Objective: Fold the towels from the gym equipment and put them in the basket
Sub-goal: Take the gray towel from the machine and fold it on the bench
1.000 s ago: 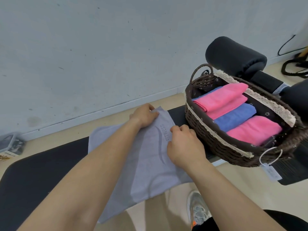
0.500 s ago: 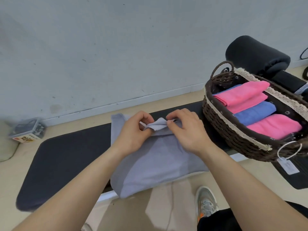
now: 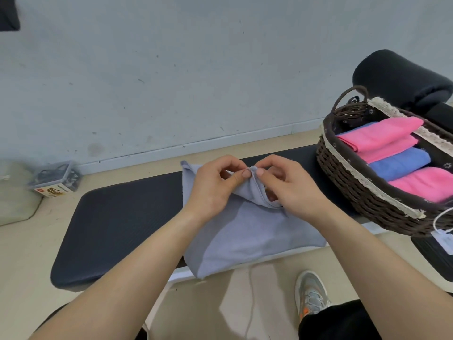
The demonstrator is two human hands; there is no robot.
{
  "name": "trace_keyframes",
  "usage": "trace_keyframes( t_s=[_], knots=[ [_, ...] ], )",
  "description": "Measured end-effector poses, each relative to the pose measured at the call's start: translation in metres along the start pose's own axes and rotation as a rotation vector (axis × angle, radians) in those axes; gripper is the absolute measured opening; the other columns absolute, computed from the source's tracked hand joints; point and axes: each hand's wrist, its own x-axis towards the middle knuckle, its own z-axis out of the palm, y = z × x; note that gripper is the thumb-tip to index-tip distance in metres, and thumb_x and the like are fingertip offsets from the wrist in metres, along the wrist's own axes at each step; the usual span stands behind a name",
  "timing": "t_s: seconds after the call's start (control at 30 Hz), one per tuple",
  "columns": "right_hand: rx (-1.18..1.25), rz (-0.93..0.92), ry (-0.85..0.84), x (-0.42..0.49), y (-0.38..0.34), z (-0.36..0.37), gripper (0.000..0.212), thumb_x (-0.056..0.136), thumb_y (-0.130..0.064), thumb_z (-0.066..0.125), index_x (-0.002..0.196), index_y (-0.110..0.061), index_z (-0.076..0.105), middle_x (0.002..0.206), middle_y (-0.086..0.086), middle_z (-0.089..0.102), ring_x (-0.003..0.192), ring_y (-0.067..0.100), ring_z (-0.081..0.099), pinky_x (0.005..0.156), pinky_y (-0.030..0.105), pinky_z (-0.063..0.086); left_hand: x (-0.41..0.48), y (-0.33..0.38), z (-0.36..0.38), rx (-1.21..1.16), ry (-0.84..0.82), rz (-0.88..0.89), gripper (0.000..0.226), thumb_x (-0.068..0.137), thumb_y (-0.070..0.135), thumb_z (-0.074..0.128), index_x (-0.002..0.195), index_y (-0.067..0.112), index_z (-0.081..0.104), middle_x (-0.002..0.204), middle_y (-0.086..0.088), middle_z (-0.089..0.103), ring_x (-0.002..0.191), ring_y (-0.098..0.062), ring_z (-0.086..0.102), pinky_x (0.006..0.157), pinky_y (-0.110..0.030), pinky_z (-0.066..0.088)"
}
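Observation:
A grey towel lies across the black padded bench, its near edge hanging over the front. My left hand and my right hand sit close together at the towel's far edge, each pinching the hem between thumb and fingers and lifting it off the bench. To the right stands a dark wicker basket with a lace trim. Folded pink towels and a folded blue towel lie side by side inside it.
A black foam roller pad of the gym equipment rises behind the basket. A white tag hangs from the basket's near end. On the floor at the left lies a small clear box. My grey shoe stands below the bench.
My hands went from pressing flat on the towel to pinching its far edge together and raising it. The view has shifted, so the basket sits further right.

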Motion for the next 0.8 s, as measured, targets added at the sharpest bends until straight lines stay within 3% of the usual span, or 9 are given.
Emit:
trace_keyframes(
  t_s=[0.13, 0.23, 0.3, 0.4, 0.57, 0.8],
  knots=[
    [-0.024, -0.012, 0.044, 0.002, -0.001, 0.001, 0.009, 0.093, -0.025, 0.065, 0.09, -0.031, 0.07, 0.076, -0.008, 0.065, 0.056, 0.019, 0.05, 0.057, 0.039, 0.049, 0.001, 0.001, 0.001, -0.027, 0.033, -0.003, 0.004, 0.088, 0.021, 0.075, 0.087, 0.019, 0.071, 0.086, 0.008, 0.072, 0.082, -0.018, 0.065, 0.074, -0.032, 0.051],
    [-0.025, -0.009, 0.06, 0.003, -0.003, 0.001, 0.01, 0.092, -0.022, 0.067, 0.09, -0.03, 0.072, 0.079, -0.01, 0.069, 0.056, 0.019, 0.052, 0.057, 0.043, 0.053, 0.001, 0.002, 0.002, -0.07, 0.043, -0.007, 0.006, 0.086, 0.021, 0.076, 0.086, 0.02, 0.071, 0.087, 0.004, 0.073, 0.085, -0.027, 0.067, 0.08, -0.046, 0.054],
    [-0.02, -0.006, 0.078, 0.003, -0.004, 0.001, 0.01, 0.092, -0.022, 0.068, 0.09, -0.029, 0.073, 0.082, -0.009, 0.072, 0.059, 0.022, 0.058, 0.063, 0.046, 0.055, 0.001, 0.004, 0.003, -0.096, 0.05, -0.012, 0.006, 0.085, 0.02, 0.077, 0.085, 0.021, 0.071, 0.087, 0.002, 0.074, 0.085, -0.029, 0.068, 0.081, -0.048, 0.054],
    [-0.014, -0.004, 0.073, 0.003, -0.003, 0.001, 0.011, 0.092, -0.02, 0.068, 0.092, -0.028, 0.075, 0.084, -0.008, 0.075, 0.076, 0.028, 0.07, 0.074, 0.047, 0.057, 0.001, 0.007, 0.004, -0.11, 0.077, -0.03, 0.008, 0.083, 0.018, 0.079, 0.083, 0.02, 0.071, 0.086, 0.0, 0.074, 0.084, -0.029, 0.067, 0.078, -0.039, 0.054],
    [-0.01, -0.006, 0.043, 0.003, -0.004, 0.0, 0.013, 0.092, -0.015, 0.067, 0.096, -0.023, 0.077, 0.09, -0.009, 0.077, 0.09, 0.008, 0.072, 0.088, 0.042, 0.057, -0.001, 0.01, 0.005, -0.12, 0.113, -0.059, 0.012, 0.08, 0.016, 0.082, 0.079, 0.018, 0.07, 0.08, 0.001, 0.073, 0.071, -0.012, 0.061, 0.066, -0.022, 0.049],
    [-0.015, -0.014, -0.075, -0.001, -0.006, 0.0, 0.018, 0.084, -0.019, 0.075, 0.1, -0.024, 0.07, 0.093, -0.006, 0.076, 0.089, 0.011, 0.072, 0.087, 0.037, 0.058, -0.001, 0.009, 0.003, -0.11, 0.13, -0.074, 0.02, 0.079, 0.02, 0.083, 0.083, 0.02, 0.064, 0.077, 0.003, 0.066, 0.065, -0.011, 0.051, 0.061, -0.018, 0.045]
  ],
)
